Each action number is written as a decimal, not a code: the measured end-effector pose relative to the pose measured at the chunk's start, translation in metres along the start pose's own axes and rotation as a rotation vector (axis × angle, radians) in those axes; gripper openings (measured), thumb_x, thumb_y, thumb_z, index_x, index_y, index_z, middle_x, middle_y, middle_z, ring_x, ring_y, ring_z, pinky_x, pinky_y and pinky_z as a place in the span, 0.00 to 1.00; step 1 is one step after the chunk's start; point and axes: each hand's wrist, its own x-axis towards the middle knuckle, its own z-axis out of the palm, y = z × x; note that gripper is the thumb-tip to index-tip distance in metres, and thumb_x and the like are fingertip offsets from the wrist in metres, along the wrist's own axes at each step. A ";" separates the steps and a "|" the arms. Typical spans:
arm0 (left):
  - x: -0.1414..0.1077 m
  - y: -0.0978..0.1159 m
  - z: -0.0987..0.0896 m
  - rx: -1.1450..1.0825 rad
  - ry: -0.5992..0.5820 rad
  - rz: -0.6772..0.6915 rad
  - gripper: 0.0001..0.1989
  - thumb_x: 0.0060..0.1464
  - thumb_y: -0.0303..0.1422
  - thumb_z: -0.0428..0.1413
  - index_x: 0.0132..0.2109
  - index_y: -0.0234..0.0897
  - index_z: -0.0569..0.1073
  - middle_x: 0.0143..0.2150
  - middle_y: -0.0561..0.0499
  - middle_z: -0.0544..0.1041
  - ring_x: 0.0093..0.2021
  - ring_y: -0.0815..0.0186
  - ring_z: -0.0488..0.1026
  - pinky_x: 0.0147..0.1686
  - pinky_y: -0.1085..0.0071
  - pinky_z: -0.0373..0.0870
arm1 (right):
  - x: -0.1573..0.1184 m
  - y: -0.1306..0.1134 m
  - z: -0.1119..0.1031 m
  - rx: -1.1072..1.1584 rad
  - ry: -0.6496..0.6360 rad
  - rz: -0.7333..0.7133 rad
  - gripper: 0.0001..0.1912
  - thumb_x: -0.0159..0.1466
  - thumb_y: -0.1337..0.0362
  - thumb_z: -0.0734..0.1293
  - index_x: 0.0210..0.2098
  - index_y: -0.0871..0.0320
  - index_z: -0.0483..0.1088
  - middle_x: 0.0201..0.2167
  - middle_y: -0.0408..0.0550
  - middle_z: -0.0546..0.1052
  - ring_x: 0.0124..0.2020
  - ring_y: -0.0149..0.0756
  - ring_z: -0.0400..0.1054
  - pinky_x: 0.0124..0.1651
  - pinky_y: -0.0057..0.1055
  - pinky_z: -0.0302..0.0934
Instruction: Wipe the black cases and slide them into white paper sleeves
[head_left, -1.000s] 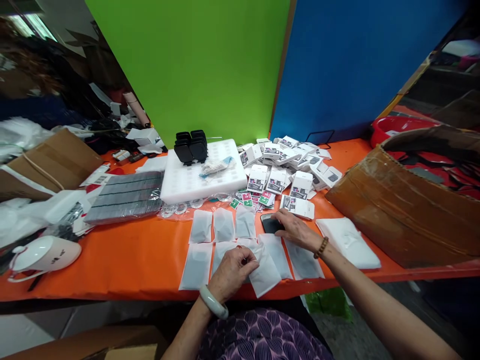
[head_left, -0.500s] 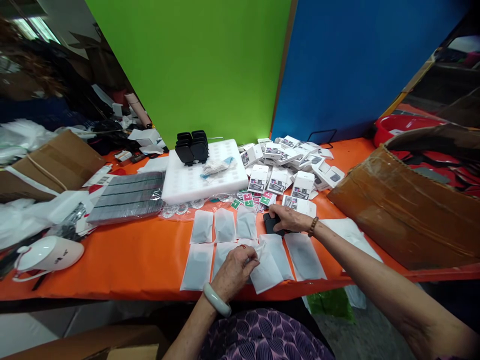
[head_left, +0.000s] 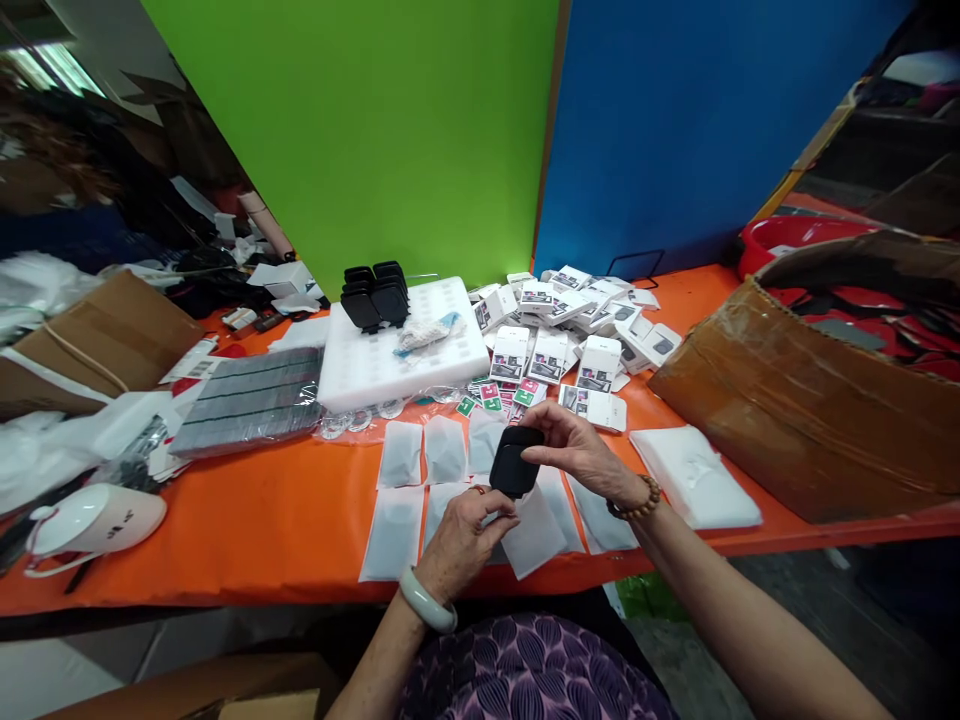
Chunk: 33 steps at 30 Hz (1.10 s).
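Observation:
My right hand grips a flat black rounded device between thumb and fingers, held up above the pouches. Just below it, my left hand is closed in a pinch on the top edge of a thin white pouch. The device's lower end is close to my left fingertips; whether it enters the pouch I cannot tell. Around my hands lie several more translucent white pouches with dark shapes inside, such as a pouch at the left and a pouch in the back row.
Black devices stand on a white foam block. Small white boxes are piled behind, with coloured cards in front. A stack of white sleeves and a carton are on the right. Wrapped grey pieces and a teapot lie left.
My right hand has lifted the black device from the table and brought it left, over the pouch at my left hand. My left hand has stayed nearly in place.

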 end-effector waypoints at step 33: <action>-0.003 0.005 0.027 -0.869 0.362 -0.246 0.14 0.44 0.34 0.64 0.27 0.36 0.65 0.33 0.54 0.70 0.31 0.70 0.66 0.32 0.75 0.64 | -0.062 0.028 0.021 -0.164 0.129 0.190 0.28 0.54 0.59 0.73 0.51 0.52 0.62 0.33 0.41 0.69 0.29 0.30 0.63 0.34 0.29 0.61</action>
